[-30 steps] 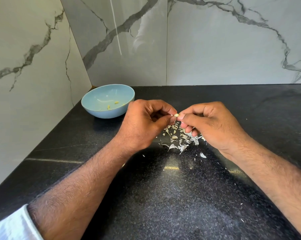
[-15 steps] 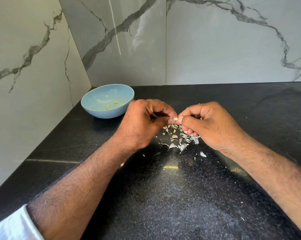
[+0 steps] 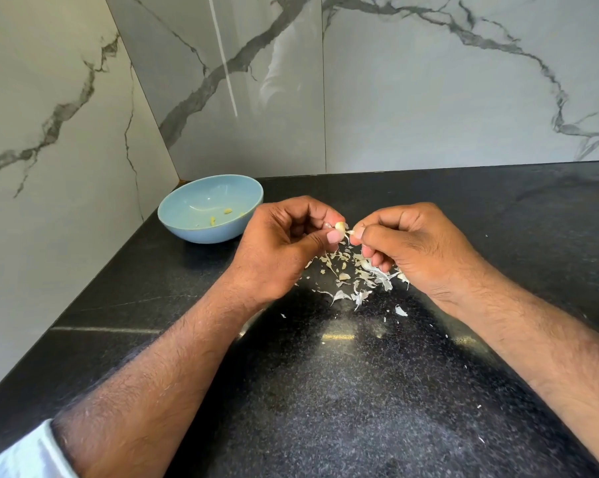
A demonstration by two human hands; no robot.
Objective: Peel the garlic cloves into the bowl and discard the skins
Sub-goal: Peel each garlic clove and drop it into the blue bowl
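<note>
My left hand (image 3: 284,250) pinches a small pale garlic clove (image 3: 340,226) between thumb and fingertips above the black counter. Just right of it, my right hand (image 3: 418,246) pinches a thin strip of skin (image 3: 350,233) that still hangs from the clove. Under both hands lies a scatter of papery garlic skins (image 3: 356,277). A light blue bowl (image 3: 187,229) stands at the back left, close to the wall corner, with a few peeled pieces of garlic (image 3: 227,211) inside.
The black speckled counter (image 3: 325,391) runs toward me, with small skin flecks (image 3: 400,310) scattered on it. Marble walls (image 3: 429,98) close off the back and left side. A white sleeve (image 3: 25,457) shows at the lower left.
My hands have drawn slightly apart. A strip of skin is now pulled away from the clove, which shows more between my left fingertips.
</note>
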